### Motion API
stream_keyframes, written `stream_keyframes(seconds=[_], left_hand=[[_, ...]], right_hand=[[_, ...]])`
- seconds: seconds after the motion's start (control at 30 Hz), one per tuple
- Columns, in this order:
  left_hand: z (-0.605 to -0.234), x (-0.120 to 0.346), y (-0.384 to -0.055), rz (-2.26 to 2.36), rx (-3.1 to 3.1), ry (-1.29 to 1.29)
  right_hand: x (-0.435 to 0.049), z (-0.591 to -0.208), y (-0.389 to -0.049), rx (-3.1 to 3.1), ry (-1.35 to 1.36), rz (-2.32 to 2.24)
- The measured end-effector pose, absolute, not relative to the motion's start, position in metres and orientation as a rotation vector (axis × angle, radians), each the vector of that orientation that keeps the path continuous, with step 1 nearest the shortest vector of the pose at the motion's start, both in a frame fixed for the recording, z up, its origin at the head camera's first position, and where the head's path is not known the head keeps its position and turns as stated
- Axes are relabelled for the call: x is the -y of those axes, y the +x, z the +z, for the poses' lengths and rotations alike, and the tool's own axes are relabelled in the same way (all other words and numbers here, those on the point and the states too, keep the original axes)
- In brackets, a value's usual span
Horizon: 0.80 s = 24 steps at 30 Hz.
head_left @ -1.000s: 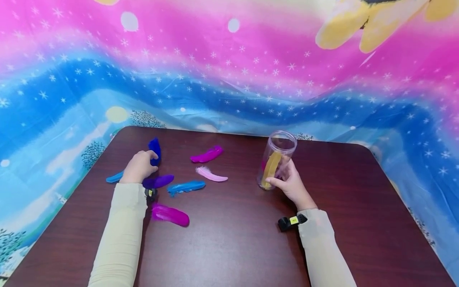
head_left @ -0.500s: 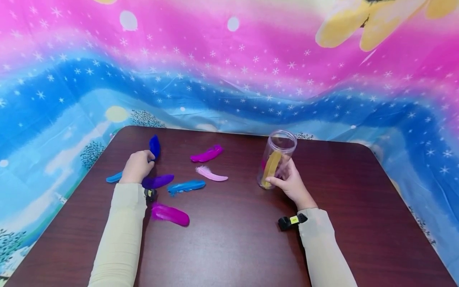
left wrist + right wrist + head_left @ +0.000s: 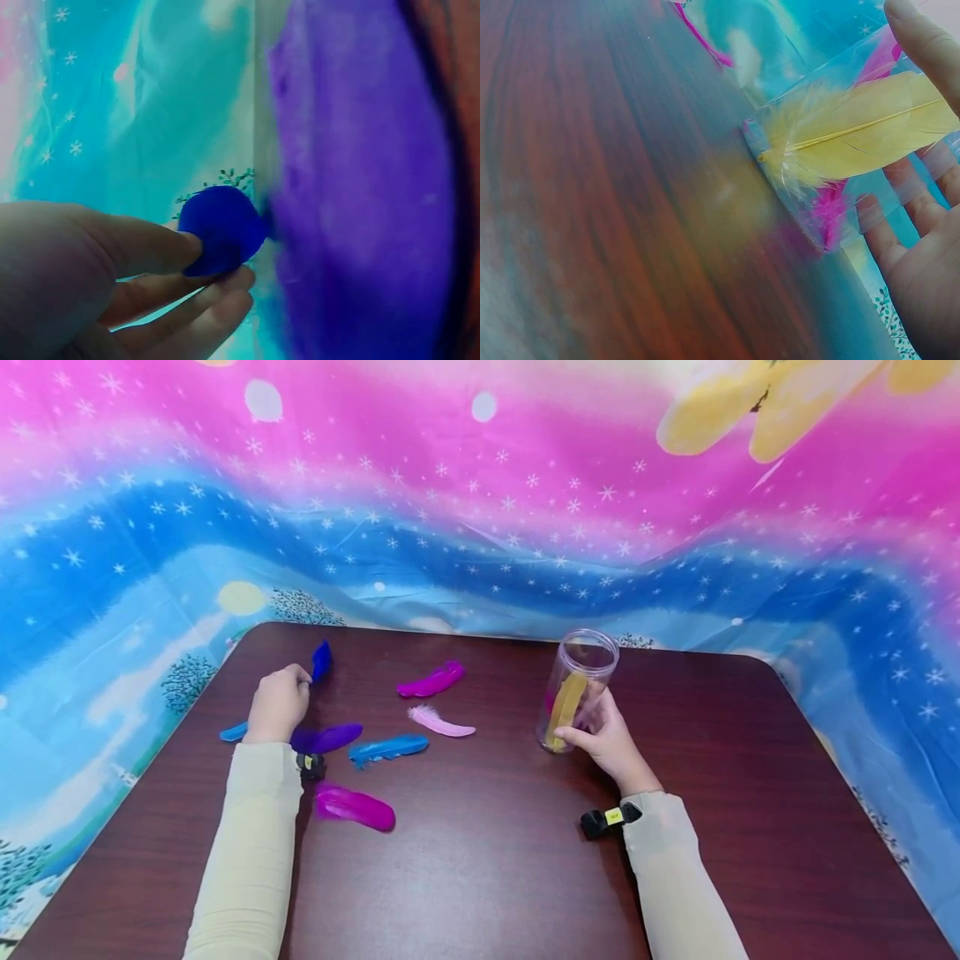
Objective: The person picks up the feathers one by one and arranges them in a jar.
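Observation:
My left hand [image 3: 277, 703] pinches a dark blue feather [image 3: 321, 662] between thumb and fingers, at the far left of the table. In the left wrist view that feather [image 3: 221, 229] stands out from the fingertips, and a purple feather [image 3: 360, 180] looms large and blurred beside it. My right hand [image 3: 615, 750] grips a clear, open-topped jar [image 3: 590, 669] low on its side, thumb in front. The jar stands upright, with a yellow feather [image 3: 870, 131] and some magenta feather [image 3: 831, 214] inside.
On the brown table [image 3: 465, 860] lie a light blue feather [image 3: 388, 747], a pale pink one [image 3: 442, 722], magenta feathers [image 3: 356, 807] and, partly behind my left hand, another blue feather [image 3: 233, 732]. A printed cloth [image 3: 480, 527] hangs behind the table's far edge.
My left hand has drawn slightly left, its fingers closing from a loose curl to a pinch on the dark blue feather. My right hand and the jar have stayed put.

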<state>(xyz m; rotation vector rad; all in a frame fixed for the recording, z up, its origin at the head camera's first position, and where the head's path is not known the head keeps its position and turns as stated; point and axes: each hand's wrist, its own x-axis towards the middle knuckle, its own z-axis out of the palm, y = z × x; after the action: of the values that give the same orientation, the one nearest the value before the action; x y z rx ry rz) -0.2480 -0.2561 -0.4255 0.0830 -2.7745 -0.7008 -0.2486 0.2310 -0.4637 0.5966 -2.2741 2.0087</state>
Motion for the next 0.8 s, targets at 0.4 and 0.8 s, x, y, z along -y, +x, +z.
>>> stream_keyframes(seconds=[0.4,0.8], left_hand=[[-0.412,0.252,-0.247,-0.782,2.597,0.115],[-0.408,0.246,-0.250,-0.844,2.334,0.081]], right_hand=[[-0.231,-0.466,-0.250,2.258,0.645,1.995],[-0.232,-0.465,-0.251,2.252,0.659,1.988]])
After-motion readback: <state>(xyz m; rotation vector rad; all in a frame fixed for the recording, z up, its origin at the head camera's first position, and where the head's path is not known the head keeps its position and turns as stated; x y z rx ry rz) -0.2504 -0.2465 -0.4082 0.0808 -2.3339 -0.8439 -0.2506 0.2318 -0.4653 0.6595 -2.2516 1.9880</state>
